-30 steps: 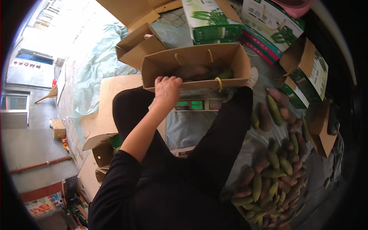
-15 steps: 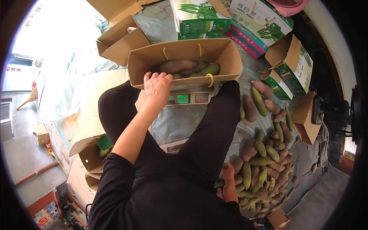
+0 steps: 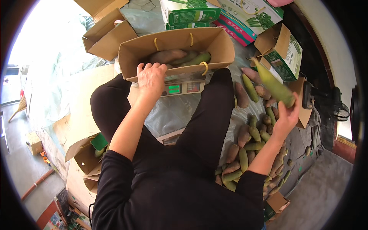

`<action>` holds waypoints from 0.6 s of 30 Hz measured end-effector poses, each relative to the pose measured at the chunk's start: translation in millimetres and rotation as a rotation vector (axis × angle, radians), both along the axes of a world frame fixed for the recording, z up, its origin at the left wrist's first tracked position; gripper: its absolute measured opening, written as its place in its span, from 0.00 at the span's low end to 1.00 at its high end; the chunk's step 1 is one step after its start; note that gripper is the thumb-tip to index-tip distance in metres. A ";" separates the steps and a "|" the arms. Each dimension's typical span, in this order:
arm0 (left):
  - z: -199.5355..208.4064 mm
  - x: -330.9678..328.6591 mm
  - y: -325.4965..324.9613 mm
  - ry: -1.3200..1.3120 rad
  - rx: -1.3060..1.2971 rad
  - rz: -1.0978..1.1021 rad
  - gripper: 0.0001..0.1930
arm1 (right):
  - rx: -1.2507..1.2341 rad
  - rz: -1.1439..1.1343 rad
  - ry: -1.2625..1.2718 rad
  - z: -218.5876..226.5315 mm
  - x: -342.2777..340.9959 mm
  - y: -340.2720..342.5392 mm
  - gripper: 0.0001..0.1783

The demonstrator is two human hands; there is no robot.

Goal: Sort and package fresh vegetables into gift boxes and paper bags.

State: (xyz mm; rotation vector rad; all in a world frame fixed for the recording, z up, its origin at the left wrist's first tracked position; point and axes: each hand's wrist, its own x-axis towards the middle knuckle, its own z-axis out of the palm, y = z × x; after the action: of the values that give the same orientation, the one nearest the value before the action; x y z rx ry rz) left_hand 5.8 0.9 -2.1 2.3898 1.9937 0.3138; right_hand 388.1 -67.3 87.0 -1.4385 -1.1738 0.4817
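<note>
An open cardboard box [image 3: 218,46] with yellow rope handles stands on a digital scale [image 3: 191,87], across my knees' far side. Inside it lie several radishes, among them a reddish-brown one [image 3: 167,56] and a green one. My left hand [image 3: 150,78] grips the box's near rim at its left part, fingers curled over the edge. Up on the right, my right hand [image 3: 288,114] holds a long green radish [image 3: 275,85] by one end, slightly blurred, its other end tilted up and to the left. Beneath that arm spreads a heap of green and reddish-brown radishes [image 3: 243,158].
Green-and-white printed cartons [image 3: 195,15] stand at the back, with another open carton [image 3: 287,57] at right. A black fan [image 3: 337,103] sits beyond it. Empty brown boxes [image 3: 109,34] lie back left; a box holding radishes [image 3: 86,157] is by my left side. Plastic sheeting [image 3: 172,115] covers the floor.
My right hand has risen from the heap's near edge to the upper right, now with a green radish in it. My left hand stays on the box rim. The whole view has shifted slightly.
</note>
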 end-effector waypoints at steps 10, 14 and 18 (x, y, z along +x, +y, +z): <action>0.9 1.9 -0.1 0.034 -0.032 -0.021 0.06 | -0.149 0.505 0.465 -1.6 -104.0 104.1 0.27; 1.4 3.4 1.5 0.052 -0.009 -0.031 0.09 | -0.045 0.261 -0.158 -50.9 -112.2 122.5 0.27; 5.4 3.1 2.3 0.072 -0.019 -0.047 0.08 | -0.209 0.313 0.254 -75.5 -64.4 102.1 0.25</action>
State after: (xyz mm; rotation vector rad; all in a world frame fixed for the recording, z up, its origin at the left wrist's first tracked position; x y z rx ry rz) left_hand 8.9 3.3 3.3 2.4665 1.9553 0.2090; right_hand 323.7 34.8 11.4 -1.3243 -1.1706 1.0009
